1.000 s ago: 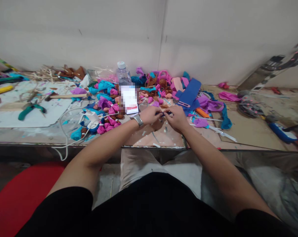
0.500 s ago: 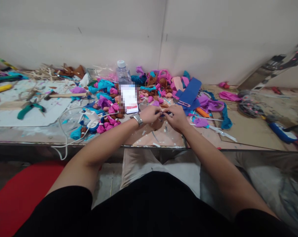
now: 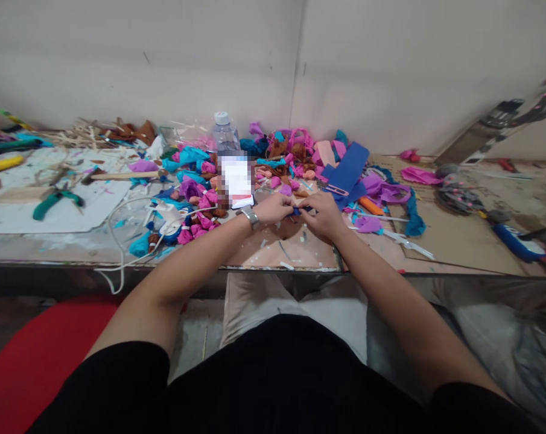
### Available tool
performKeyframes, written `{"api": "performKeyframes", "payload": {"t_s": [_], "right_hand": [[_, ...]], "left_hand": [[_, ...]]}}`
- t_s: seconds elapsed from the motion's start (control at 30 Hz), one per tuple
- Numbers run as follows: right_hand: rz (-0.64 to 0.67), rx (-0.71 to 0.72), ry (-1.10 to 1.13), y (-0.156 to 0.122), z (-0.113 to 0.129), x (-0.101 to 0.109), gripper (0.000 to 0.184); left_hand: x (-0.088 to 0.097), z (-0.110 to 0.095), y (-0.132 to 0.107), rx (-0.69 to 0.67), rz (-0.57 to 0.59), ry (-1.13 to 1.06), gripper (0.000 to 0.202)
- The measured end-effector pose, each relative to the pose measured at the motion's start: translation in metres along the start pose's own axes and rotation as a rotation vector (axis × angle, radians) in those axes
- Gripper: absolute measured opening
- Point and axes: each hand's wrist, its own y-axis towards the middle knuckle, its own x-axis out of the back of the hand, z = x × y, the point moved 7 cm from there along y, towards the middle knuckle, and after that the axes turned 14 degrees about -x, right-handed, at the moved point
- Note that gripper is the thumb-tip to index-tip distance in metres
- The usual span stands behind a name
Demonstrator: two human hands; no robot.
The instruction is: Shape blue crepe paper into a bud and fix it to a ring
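Note:
My left hand (image 3: pixel 273 209), with a watch (image 3: pixel 250 216) at its wrist, is closed with its fingertips pinched on a small dark blue piece (image 3: pixel 296 211). Facing it, my right hand (image 3: pixel 324 214) pinches the other side of the same piece. Fingers cover most of it; its material looks like the blue crepe-like strip (image 3: pixel 350 164) lying beyond the right hand. Just above the table, the two hands nearly touch. Close behind them is a heap of small knotted pink, brown and turquoise bundles (image 3: pixel 277 161). An orange-handled tool (image 3: pixel 371 205) lies right of the right hand.
A phone (image 3: pixel 240 181) stands upright before a bottle (image 3: pixel 226 132). Leftward are a power strip with a white cable (image 3: pixel 169 218), a hammer (image 3: pixel 123 175) and green-handled pliers (image 3: pixel 58 202). Cardboard (image 3: pixel 453 232) and a blue tool (image 3: pixel 517 240) lie right. A wall closes the back.
Both hands stay in nearly the same place. The fingertips have shifted slightly, and a bit more of the blue piece shows between them.

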Motion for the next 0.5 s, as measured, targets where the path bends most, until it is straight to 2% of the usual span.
{"api": "performKeyframes", "payload": {"t_s": [0.23, 0.4, 0.5], "right_hand": [[0.008, 0.027, -0.03, -0.0022, 0.0041, 0.0011, 0.013], [0.002, 0.023, -0.059, -0.0028, 0.0054, 0.0021, 0.014], [-0.01, 0.03, -0.064, -0.0031, 0.0064, 0.0035, 0.015]], "left_hand": [[-0.0008, -0.0001, -0.0037, 0.07, -0.017, -0.149, 0.023], [0.0011, -0.0069, -0.0042, 0.068, -0.024, -0.192, 0.04], [0.0011, -0.0072, -0.0028, 0.05, -0.041, -0.228, 0.042]]}}
